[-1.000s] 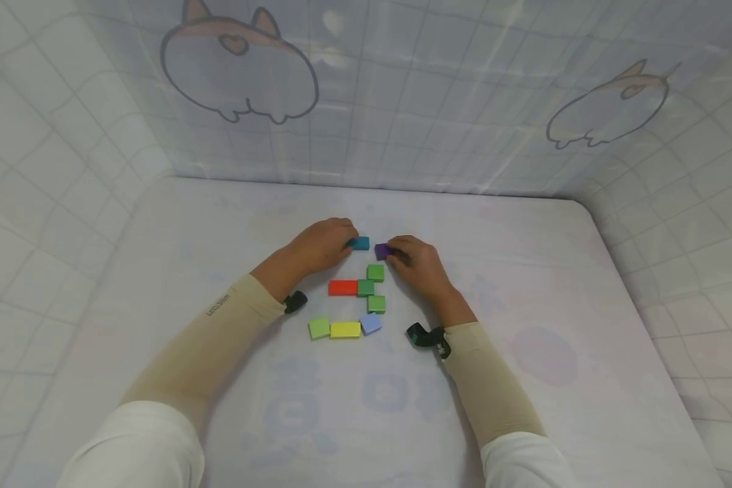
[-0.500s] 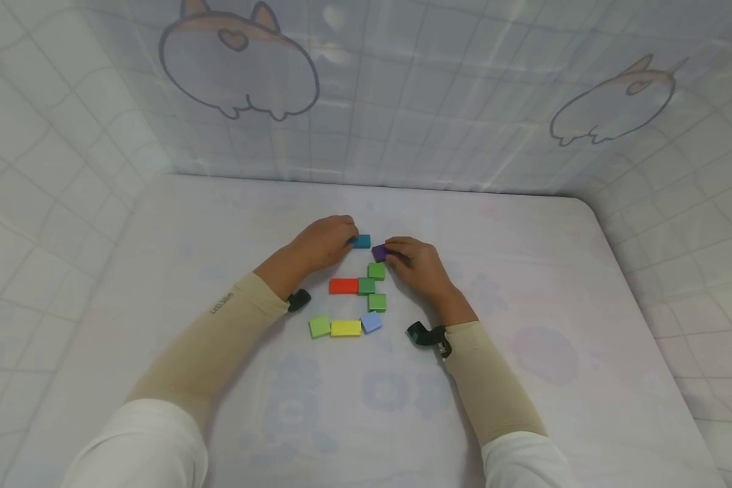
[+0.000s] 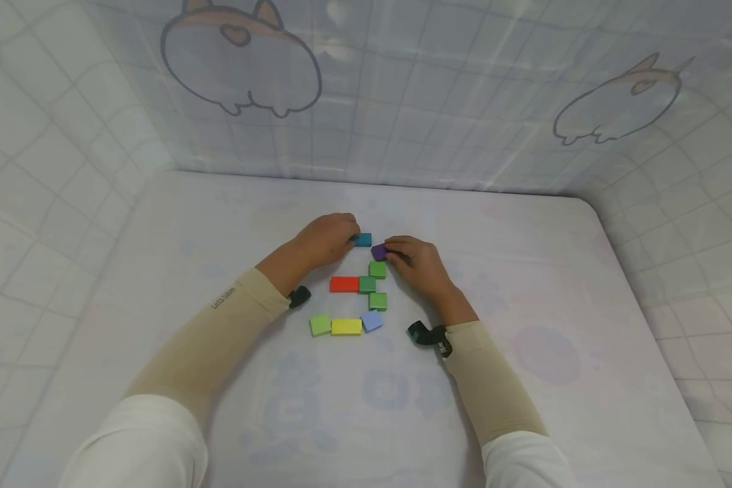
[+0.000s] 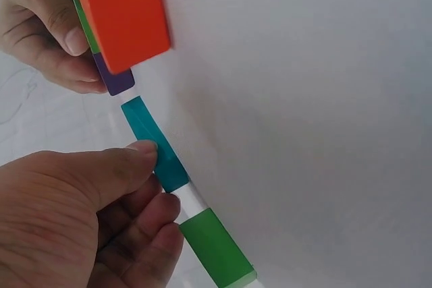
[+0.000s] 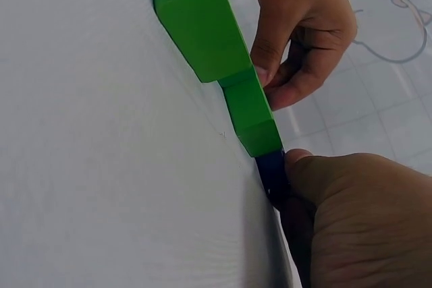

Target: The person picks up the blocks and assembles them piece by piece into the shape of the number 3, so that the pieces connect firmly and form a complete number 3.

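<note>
My left hand (image 3: 328, 238) pinches a teal block (image 3: 362, 240) by its left part, the thumb on its near face in the left wrist view. Just beyond those fingertips in that view lies a green block (image 4: 219, 247), which the hand hides in the head view. My right hand (image 3: 417, 264) holds a small purple block (image 3: 379, 252) between thumb and fingers. The purple block is slightly turned and sits to the right of the teal one, with a narrow gap between them. Below it is a light green block (image 3: 377, 270).
Nearer me, a red block (image 3: 344, 285) meets a darker green block (image 3: 367, 285), with another green block (image 3: 377, 301) below. A lime block (image 3: 320, 324), a yellow block (image 3: 346, 327) and a periwinkle block (image 3: 372, 320) form the front row. A patterned cloth wall (image 3: 402, 102) rises behind.
The right hand has shifted the purple block a little to the left, closer to the teal block, and turned it slightly. The left hand keeps its hold on the teal block.
</note>
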`<state>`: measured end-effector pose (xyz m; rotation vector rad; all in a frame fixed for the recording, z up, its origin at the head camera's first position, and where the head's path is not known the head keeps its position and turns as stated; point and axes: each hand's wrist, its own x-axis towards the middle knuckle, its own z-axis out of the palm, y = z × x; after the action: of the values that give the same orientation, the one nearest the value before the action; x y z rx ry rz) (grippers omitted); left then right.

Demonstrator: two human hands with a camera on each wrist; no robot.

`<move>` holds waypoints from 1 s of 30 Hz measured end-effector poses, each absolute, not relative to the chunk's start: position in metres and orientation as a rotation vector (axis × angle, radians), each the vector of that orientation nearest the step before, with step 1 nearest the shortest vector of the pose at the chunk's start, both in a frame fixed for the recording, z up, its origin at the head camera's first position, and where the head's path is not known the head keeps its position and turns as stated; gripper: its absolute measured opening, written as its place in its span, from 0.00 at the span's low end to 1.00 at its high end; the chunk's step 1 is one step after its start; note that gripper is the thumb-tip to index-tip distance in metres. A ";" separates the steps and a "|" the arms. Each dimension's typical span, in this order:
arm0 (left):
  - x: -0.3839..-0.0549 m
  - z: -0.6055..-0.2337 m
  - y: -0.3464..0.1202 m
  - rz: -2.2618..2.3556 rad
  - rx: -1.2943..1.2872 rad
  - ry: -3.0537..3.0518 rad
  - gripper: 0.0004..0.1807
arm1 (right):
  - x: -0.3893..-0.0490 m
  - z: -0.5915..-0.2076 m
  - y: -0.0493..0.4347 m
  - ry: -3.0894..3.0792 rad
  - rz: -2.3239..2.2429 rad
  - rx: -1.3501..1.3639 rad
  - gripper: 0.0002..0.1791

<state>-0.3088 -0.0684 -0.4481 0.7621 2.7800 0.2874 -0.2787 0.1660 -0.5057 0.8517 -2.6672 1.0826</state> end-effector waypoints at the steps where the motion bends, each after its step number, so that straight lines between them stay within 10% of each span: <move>1: -0.309 -0.448 -0.068 0.281 0.765 2.780 0.16 | -0.278 -0.505 0.166 -2.666 1.087 0.853 0.15; 30: -0.308 -0.448 -0.070 0.376 0.771 2.771 0.15 | -0.279 -0.504 0.162 -2.653 1.022 0.928 0.14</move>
<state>-0.3078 -0.0696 -0.4475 0.7712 2.7713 0.3762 -0.2785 0.1620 -0.5039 0.9285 -2.6530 1.0220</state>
